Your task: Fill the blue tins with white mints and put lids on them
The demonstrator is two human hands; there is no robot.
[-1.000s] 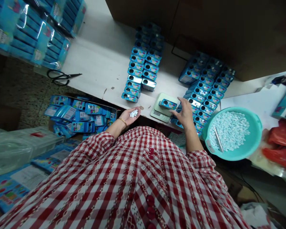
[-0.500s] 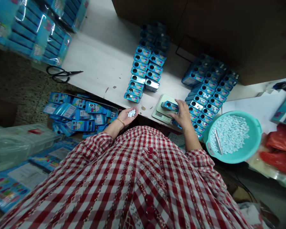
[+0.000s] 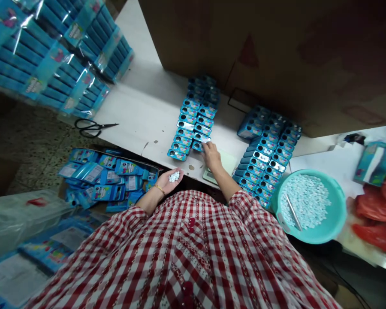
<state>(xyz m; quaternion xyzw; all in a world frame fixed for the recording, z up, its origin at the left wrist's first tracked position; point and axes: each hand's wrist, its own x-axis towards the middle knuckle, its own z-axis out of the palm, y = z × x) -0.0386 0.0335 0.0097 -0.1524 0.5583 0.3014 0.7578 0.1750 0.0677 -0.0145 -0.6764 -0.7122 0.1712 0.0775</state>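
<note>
My left hand (image 3: pixel 169 181) is cupped palm up, holding a small heap of pale candies (image 3: pixel 174 176). With its fingers on a blue candy tin (image 3: pixel 197 146), my right hand (image 3: pixel 212 158) is at the near end of the left block of tins (image 3: pixel 185 118). This tin stands just in front of one with a shiny silver top. A pale green scale (image 3: pixel 227 164) lies partly under my right wrist and forearm. To the right of the scale is another block of blue tins (image 3: pixel 256 164), some with candies on top.
A turquoise basin (image 3: pixel 339 214) of candies with a metal tube (image 3: pixel 294 212) stands at the right. Black scissors (image 3: pixel 94 127) lie at the table's left edge. Below them is a carton of blue packs (image 3: pixel 107 180). A large brown box (image 3: pixel 244 38) borders the back.
My right hand has moved left from the scale with the tin, which now stands at the end of the left block. My left hand still holds the candies. The view has shifted.
</note>
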